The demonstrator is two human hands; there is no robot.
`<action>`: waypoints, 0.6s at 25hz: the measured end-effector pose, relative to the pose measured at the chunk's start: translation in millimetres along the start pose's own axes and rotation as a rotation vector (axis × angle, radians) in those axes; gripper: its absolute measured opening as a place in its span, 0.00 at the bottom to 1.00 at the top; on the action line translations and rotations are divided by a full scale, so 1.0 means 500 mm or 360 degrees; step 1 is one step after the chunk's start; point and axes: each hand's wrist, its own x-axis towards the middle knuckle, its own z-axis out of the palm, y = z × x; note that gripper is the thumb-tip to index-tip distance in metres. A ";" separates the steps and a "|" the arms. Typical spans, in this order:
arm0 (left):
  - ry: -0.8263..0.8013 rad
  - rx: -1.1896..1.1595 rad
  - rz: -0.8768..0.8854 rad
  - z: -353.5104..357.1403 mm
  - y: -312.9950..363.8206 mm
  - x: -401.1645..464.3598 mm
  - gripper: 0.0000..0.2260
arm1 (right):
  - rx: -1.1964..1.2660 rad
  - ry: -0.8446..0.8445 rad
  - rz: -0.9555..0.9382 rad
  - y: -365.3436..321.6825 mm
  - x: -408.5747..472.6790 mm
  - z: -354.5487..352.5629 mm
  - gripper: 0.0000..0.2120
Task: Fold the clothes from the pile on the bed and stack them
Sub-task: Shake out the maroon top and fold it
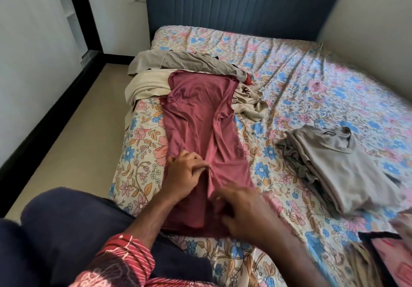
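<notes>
The left hand (185, 173) has its fingers curled, and thumb and fingertips pinch a small ridge of the red shirt (200, 117) near its lower middle. The right hand (240, 213) lies just nearer the camera on the shirt's bottom part; its fingers are bent down onto the cloth and seem to gather a fold of it, but the hand is blurred and I cannot tell whether they truly grip. A red patterned sleeve (131, 253) covers the left forearm.

The shirt lies flat and long on the bed (312, 81), its sides folded in to a narrow strip, its neck end pointing toward the headboard (240, 6) and its hem nearest the person. The shirt's top end overlaps the pile (189, 63) of unfolded beige and grey clothes, which sits beyond the shirt, toward the headboard and the bed's left edge. To the right of the shirt, well apart from it, a stack (338, 168) of folded grey and beige clothes rests on the floral sheet. A dark blue mass, the person's knee or lap (66, 224), fills the corner left of the shirt's hem.
</notes>
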 end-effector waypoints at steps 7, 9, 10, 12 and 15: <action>-0.0510 0.0385 0.0227 -0.132 -0.078 -0.078 0.20 | 0.0133 0.0151 0.0096 0.108 -0.019 -0.001 0.15; -0.0519 0.0762 0.0443 -0.164 -0.117 -0.108 0.23 | -0.0071 0.0093 0.0083 0.177 -0.023 0.010 0.26; -0.0508 0.0876 0.0532 -0.175 -0.127 -0.120 0.27 | -0.0137 0.0001 0.0062 0.199 -0.026 0.015 0.32; -0.0495 0.0939 0.0710 -0.179 -0.134 -0.133 0.30 | -0.0221 -0.0167 -0.0035 0.225 -0.028 0.018 0.37; -0.0541 0.0861 0.0994 -0.167 -0.131 -0.131 0.26 | -0.0222 -0.0238 -0.0233 0.227 -0.021 0.029 0.36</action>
